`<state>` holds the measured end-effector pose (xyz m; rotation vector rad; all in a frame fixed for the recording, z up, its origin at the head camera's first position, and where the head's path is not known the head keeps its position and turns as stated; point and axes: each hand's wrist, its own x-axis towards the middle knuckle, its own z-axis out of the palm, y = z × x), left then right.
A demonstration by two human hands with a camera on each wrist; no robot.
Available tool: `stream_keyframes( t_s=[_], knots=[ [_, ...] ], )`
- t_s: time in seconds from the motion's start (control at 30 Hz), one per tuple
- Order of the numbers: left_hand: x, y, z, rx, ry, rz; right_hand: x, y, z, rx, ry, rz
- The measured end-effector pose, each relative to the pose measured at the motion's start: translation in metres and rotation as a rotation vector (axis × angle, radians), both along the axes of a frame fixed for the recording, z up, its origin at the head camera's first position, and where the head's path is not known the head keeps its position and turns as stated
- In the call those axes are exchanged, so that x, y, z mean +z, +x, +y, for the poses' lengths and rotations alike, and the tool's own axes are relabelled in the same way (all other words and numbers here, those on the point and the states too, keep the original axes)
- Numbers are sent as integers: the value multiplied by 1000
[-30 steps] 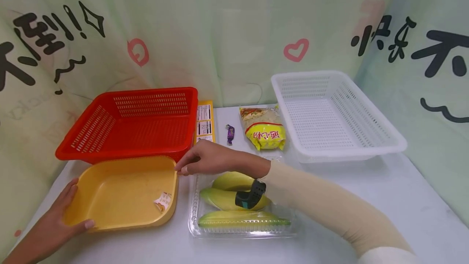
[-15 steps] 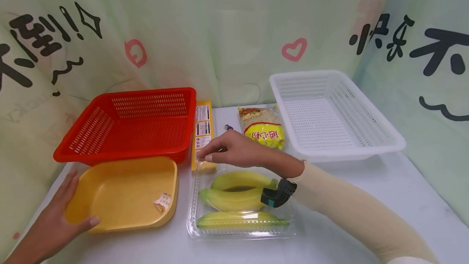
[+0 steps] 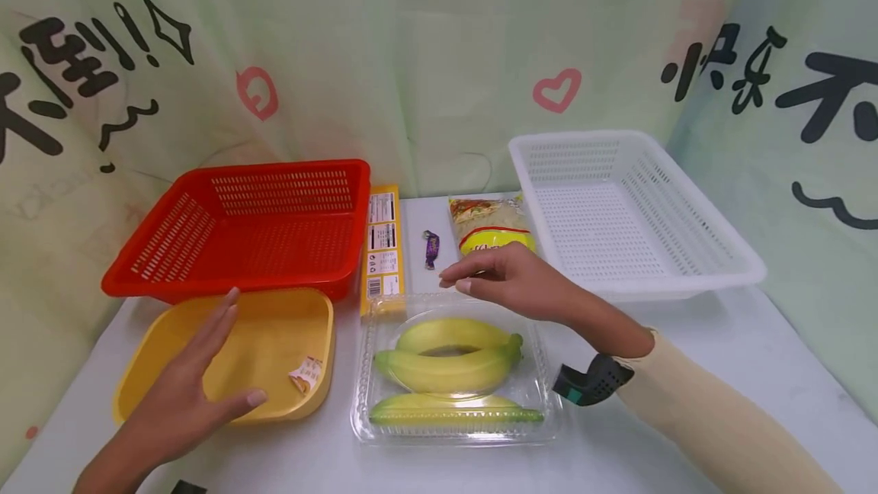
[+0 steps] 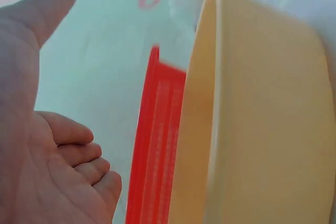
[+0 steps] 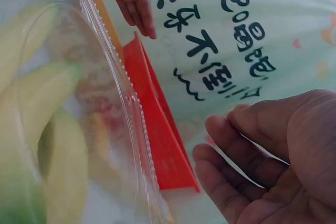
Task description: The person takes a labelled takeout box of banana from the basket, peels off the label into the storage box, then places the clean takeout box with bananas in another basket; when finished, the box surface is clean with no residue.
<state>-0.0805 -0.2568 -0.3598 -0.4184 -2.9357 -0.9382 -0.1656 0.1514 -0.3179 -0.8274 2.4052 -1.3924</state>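
- Report position and step
- Small packet: lying inside the yellow tub; I judge the step as between grasps. Left hand: released, fingers extended. Right hand: loosely curled, grasping nothing, near the purple sweet
- Next move?
- Picking the purple sweet would call for a fingertip pinch, avoiding the clear box

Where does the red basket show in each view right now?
Head: the red basket stands left of centre, behind the yellow tray.
Left wrist: lower part, slightly left of centre, beside the yellow tray.
Right wrist: near the middle, left of the right hand.
Shared landmark: the left hand, in all three.
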Motion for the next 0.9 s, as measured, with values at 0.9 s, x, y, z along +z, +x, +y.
stream_keyframes(
  t_s=[0.9],
  knots=[
    [-26, 16, 91, -224, 229, -34, -58, 23, 56, -224, -71, 23]
  ],
)
